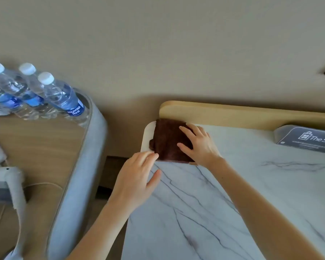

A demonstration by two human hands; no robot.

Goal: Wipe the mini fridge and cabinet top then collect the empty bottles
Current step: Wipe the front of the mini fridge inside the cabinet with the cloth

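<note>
One brown cloth [167,139] and two hands on the marble-look cabinet top [233,194].
The right hand [199,145] presses the cloth flat at the far left corner, fingers spread wide. The left hand [137,177] lies beside it, fingers straight, tips touching the cloth's edge. Three white-capped bottles [62,98] stand together on a wooden side table [36,139] to the left. One grey sign [306,139] sits below the beige wall [158,44].

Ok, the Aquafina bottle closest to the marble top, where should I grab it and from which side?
Wrap a hand round the Aquafina bottle at its clear body, above the blue label, coming from its right. It stands upright, and two other bottles crowd its left; its right side is open.
</note>
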